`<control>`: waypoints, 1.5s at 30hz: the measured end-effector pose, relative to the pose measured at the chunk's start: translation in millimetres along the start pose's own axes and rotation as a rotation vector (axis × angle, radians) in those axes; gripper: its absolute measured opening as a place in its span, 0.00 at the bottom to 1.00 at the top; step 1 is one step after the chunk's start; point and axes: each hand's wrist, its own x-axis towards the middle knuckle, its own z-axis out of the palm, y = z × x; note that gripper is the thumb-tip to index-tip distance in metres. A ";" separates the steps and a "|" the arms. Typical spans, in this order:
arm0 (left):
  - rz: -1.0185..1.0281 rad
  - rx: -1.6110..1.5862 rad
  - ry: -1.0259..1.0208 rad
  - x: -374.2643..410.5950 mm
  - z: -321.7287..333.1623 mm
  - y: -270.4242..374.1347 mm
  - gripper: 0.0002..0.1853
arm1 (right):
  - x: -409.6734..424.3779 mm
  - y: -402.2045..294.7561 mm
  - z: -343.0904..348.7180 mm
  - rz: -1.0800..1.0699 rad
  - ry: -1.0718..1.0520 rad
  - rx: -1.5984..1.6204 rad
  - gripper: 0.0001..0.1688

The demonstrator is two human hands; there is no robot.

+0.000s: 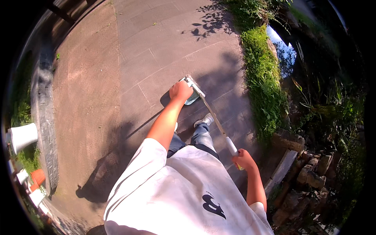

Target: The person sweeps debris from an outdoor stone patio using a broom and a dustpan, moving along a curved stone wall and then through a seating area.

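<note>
My left hand (180,91) is closed at the far end of a long-handled tool, beside its pale teal head (193,98). The hand covers part of this head, so its exact kind is unclear. A white bar-shaped piece (197,87) runs along the head and joins a thin tan pole (213,115). The pole slants down to a white grip (231,146), around which my right hand (244,160) is wrapped. The tool is held off the ground, across the front of my body.
Brown paving (141,70) carries my shadow and the tool's. To the right, a grass strip (260,76) borders a pond (283,53), with stacked rocks (312,173) lower down. A low grey brick wall (47,117), a white pot (25,137) and an orange pot (37,177) stand left.
</note>
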 end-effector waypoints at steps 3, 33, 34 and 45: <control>0.041 0.026 0.003 -2.0 1.9 -17.3 0.18 | -55.7 36.7 19.4 0.072 0.070 0.322 0.15; 0.447 0.650 -0.247 -41.5 -36.6 -97.1 0.16 | -108.2 76.6 101.2 0.139 -0.200 1.145 0.06; 0.448 0.644 -0.247 -40.9 -39.7 -104.0 0.16 | -117.5 74.7 102.4 0.144 -0.181 1.153 0.05; 0.164 0.217 -0.038 -92.5 -82.7 -212.2 0.18 | -136.8 72.7 80.4 0.076 0.045 0.965 0.09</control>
